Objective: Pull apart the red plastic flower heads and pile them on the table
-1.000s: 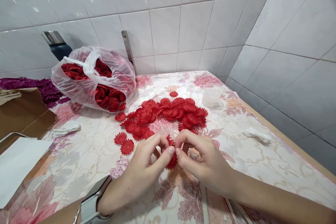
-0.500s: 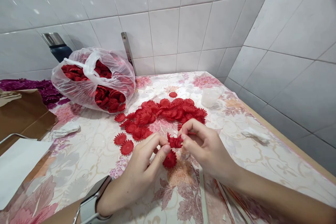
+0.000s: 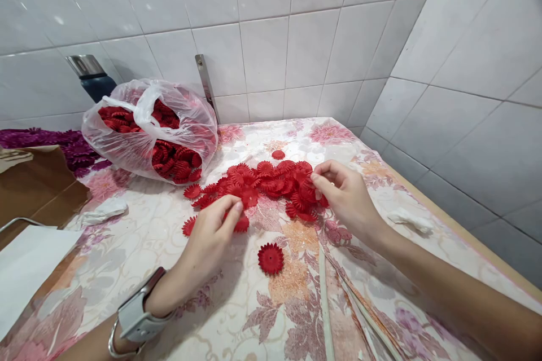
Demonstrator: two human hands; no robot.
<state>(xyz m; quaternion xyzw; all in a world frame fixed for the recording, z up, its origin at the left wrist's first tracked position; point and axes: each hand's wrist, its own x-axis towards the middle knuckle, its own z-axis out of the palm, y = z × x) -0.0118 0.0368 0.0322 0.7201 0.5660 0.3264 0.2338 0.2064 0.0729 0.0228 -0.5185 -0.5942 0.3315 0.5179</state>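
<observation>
My left hand, with a watch on its wrist, pinches a red fabric flower between thumb and fingertips, left of the middle. My right hand is closed in a pinch at the right end of the pile, with a slightly blurred red fabric flower at its fingertips. Loose red flowers with toothed edges make up the pile behind both hands. One single red flower, a small hole at its centre, lies flat on the cloth nearer to me.
A clear plastic bag full of red flowers stands at back left, before a dark bottle. Purple flowers, brown paper and a white sheet lie left. Thin strips lie front right on the flowered tablecloth.
My hands have moved apart from a shared bunch of red flowers: the left went left and up, the right went right and up. The single flower in front now shows fully.
</observation>
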